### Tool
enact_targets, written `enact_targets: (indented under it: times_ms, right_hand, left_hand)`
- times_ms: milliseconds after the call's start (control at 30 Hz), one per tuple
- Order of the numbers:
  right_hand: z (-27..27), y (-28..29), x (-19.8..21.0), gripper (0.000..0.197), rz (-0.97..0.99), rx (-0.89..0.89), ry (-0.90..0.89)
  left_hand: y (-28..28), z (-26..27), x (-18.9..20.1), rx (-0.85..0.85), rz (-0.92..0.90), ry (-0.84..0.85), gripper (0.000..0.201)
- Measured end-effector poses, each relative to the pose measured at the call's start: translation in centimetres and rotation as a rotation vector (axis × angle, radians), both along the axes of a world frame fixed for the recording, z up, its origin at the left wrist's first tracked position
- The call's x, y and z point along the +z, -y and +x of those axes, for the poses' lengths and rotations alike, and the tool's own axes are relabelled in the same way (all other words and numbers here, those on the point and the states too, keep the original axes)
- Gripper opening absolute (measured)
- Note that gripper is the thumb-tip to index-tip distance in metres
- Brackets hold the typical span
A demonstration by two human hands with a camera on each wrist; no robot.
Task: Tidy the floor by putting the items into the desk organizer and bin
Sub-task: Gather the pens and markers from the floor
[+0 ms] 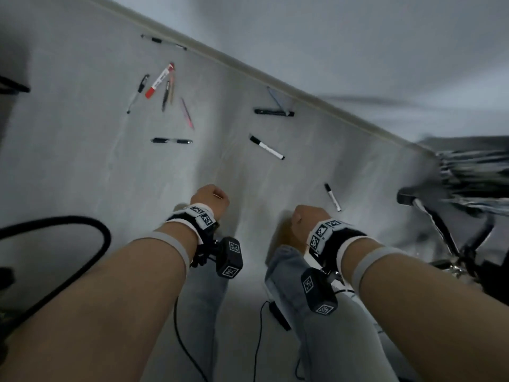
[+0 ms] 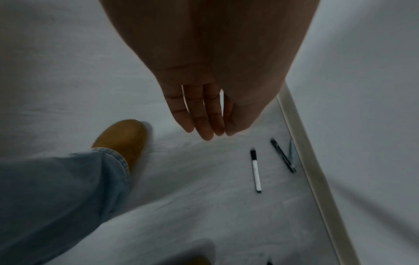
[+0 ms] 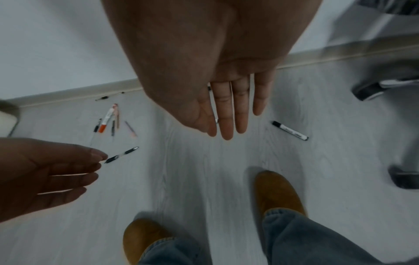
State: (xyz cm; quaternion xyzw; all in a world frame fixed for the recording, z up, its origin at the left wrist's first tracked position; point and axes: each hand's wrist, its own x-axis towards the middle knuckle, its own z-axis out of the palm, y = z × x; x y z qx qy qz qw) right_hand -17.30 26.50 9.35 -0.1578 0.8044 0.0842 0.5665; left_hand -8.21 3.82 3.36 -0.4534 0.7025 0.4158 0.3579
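Observation:
Pens and markers lie scattered on the pale floor. A red-capped marker [image 1: 159, 81] sits in a cluster with several pens at the far left. A black pen [image 1: 171, 140] lies nearer, a white marker with a black cap [image 1: 266, 148] at the centre, a black marker [image 1: 274, 112] by the baseboard, and a small white marker [image 1: 332, 197] near the right. My left hand [image 2: 204, 129] and right hand [image 3: 229, 125] hang above the floor with straight fingers, holding nothing. No organizer or bin is clearly in view.
The wall and baseboard [image 1: 275, 78] run diagonally behind the pens. A blurred office chair base with casters [image 1: 406, 198] stands at the right. A black cable [image 1: 82, 230] loops at the left. My two tan shoes [image 3: 278, 193] stand on the floor below the hands.

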Motion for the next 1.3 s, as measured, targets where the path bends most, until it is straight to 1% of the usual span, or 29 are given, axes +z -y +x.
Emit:
enact_targets:
  times_ms: [100, 133, 167, 233, 333, 400, 433, 533, 567, 633, 700, 767, 800, 867, 900, 967, 1000, 1067, 1133, 1167, 1233, 1300]
  right_hand:
    - [-1.1, -5.3, -3.7, 0.021, 0.021, -0.162, -0.041]
    - [-1.4, -7.7, -5.4, 0.022, 0.034, -0.202, -0.062]
    - [-1.7, -9.4, -6.9, 0.023, 0.041, -0.219, -0.073]
    - [-2.3, -11.9, -9.0, 0.028, 0.047, -0.215, -0.096]
    - [-3.3, -15.3, -13.4, 0.040, 0.058, -0.189, -0.137]
    - [-4.2, -17.4, -16.6, 0.050, 0.091, -0.250, -0.165]
    - [-4.7, -18.3, -18.3, 0.054, 0.098, -0.289, -0.180]
    - [-5.5, -20.4, -22.5, 0.067, 0.142, -0.354, -0.203]
    - [-5.7, -20.7, -24.0, 0.071, 0.158, -0.377, -0.204]
    - [-5.5, -20.6, -26.5, 0.075, 0.164, -0.393, -0.218]
    - [-5.6, -20.0, -28.3, 0.067, 0.171, -0.393, -0.266]
    - [-6.1, -19.2, -29.4, 0.047, 0.183, -0.365, -0.298]
    - [-6.5, -18.6, -29.7, 0.038, 0.187, -0.340, -0.301]
    - [-7.6, -17.1, -29.8, 0.033, 0.148, -0.281, -0.326]
    - [-8.4, -16.2, -29.8, 0.033, 0.113, -0.258, -0.341]
    - [-10.5, -14.0, -29.4, 0.031, -0.023, -0.263, -0.354]
    - [-11.6, -12.7, -29.0, 0.028, -0.103, -0.278, -0.344]
    - [-14.3, -9.3, -28.2, 0.024, -0.247, -0.213, -0.330]
    - [-17.0, -6.6, -27.4, 0.023, -0.279, -0.148, -0.342]
    - [-18.4, -4.8, -26.7, 0.026, -0.282, -0.120, -0.354]
    - [-20.4, -0.6, -24.6, 0.040, -0.263, -0.048, -0.343]
    - [-22.1, 2.4, -23.1, 0.055, -0.252, -0.032, -0.351]
  left_hand:
    - [-4.2, -3.5, -2.6, -0.164, 0.007, -0.024, 0.012]
    - [-5.9, -4.9, -4.5, -0.250, -0.001, -0.039, 0.012]
    - [-6.9, -6.0, -5.9, -0.315, -0.010, -0.061, 0.016]
    - [-7.8, -7.7, -8.4, -0.425, -0.041, -0.105, 0.034]
    - [-9.8, -11.1, -13.9, -0.601, -0.127, -0.139, 0.056]
    - [-10.9, -13.5, -17.6, -0.734, -0.186, -0.169, 0.065]
    - [-11.1, -14.5, -19.4, -0.831, -0.214, -0.186, 0.067]
    - [-11.6, -16.8, -22.9, -1.094, -0.287, -0.216, 0.071]
    - [-11.9, -17.4, -24.0, -1.153, -0.321, -0.236, 0.069]
    - [-12.1, -18.1, -25.3, -1.210, -0.411, -0.268, 0.062]
    - [-11.8, -18.8, -26.3, -1.230, -0.480, -0.306, 0.049]
    - [-11.1, -19.7, -27.1, -1.207, -0.491, -0.356, 0.036]
    - [-10.7, -20.3, -27.5, -1.185, -0.476, -0.376, 0.031]
    - [-10.1, -21.4, -28.0, -1.143, -0.407, -0.365, 0.030]
    - [-10.0, -21.8, -28.0, -1.127, -0.375, -0.348, 0.031]
    - [-9.7, -22.5, -27.5, -1.078, -0.294, -0.302, 0.029]
    - [-9.8, -22.7, -27.1, -1.035, -0.235, -0.284, 0.027]
    - [-8.0, -22.4, -25.0, -0.900, -0.141, -0.255, 0.022]
    - [-5.6, -21.5, -22.9, -0.801, -0.107, -0.244, 0.021]
    - [-3.4, -20.8, -21.4, -0.762, -0.146, -0.249, 0.021]
    - [2.1, -18.5, -18.0, -0.675, -0.276, -0.234, 0.022]
    - [7.0, -17.2, -15.5, -0.628, -0.383, -0.179, 0.024]
